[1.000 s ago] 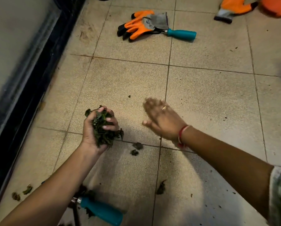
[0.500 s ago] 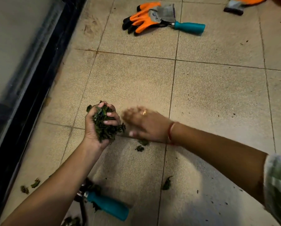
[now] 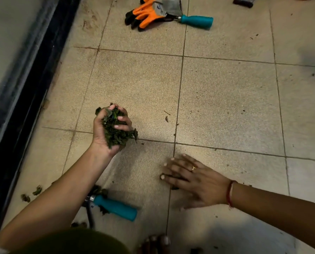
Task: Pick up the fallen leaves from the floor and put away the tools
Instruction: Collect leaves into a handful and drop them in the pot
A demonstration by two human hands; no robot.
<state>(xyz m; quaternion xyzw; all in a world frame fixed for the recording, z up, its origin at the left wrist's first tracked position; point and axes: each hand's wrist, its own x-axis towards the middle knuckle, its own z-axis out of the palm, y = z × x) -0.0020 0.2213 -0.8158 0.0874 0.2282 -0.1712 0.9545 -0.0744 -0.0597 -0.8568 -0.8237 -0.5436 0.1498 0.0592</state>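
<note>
leaves (image 3: 115, 133) clutched by left hand (image 3: 101, 138) — right hand (image 3: 195, 178) spread flat, low over floor (image 3: 226, 98)

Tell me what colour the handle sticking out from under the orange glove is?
Teal, a blue-green. The handle shows best in the head view.

The floor (image 3: 226, 99) is laid with square beige tiles, rough in texture and split by thin dark grout lines (image 3: 179, 92). Brown stains (image 3: 90, 17) mark the tiles at the upper left. A black frame (image 3: 34, 92) runs aslant along the left, with a pale grey panel (image 3: 10, 43) beyond it. The light is dim and warm, and a soft shadow (image 3: 312, 57) darkens the upper right.
</note>
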